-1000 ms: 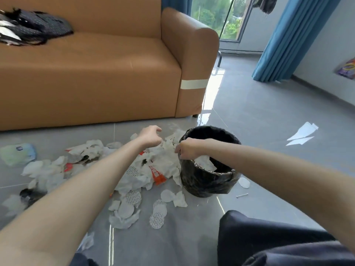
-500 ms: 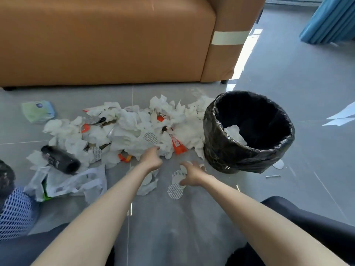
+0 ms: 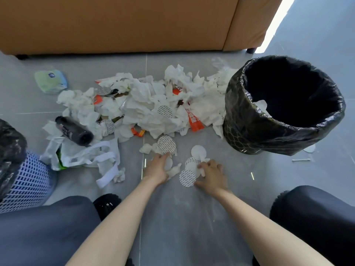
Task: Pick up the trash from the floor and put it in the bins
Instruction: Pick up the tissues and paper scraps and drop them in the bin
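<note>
A heap of crumpled white tissues [image 3: 146, 104] with orange wrappers and round dotted pads lies on the grey floor in front of the sofa. My left hand [image 3: 158, 167] is down on the floor with its fingers curled round a white pad and a tissue scrap [image 3: 173, 169]. My right hand [image 3: 210, 174] pinches a small white piece beside several round pads [image 3: 187, 177]. The black-lined bin [image 3: 255, 129] stands at the right, tilted, with a white tissue inside.
A black bottle [image 3: 74, 128] lies on a white plastic bag [image 3: 84, 156] at the left. A blue mesh bin [image 3: 25, 181] with a black liner stands at the far left. A green tissue pack [image 3: 51, 80] lies near the orange sofa [image 3: 119, 24]. My knees frame the bottom.
My right hand left the bin rim and dropped to the floor. Both hands came down onto the loose pads and scraps near me and closed on them. The camera tilted downward.
</note>
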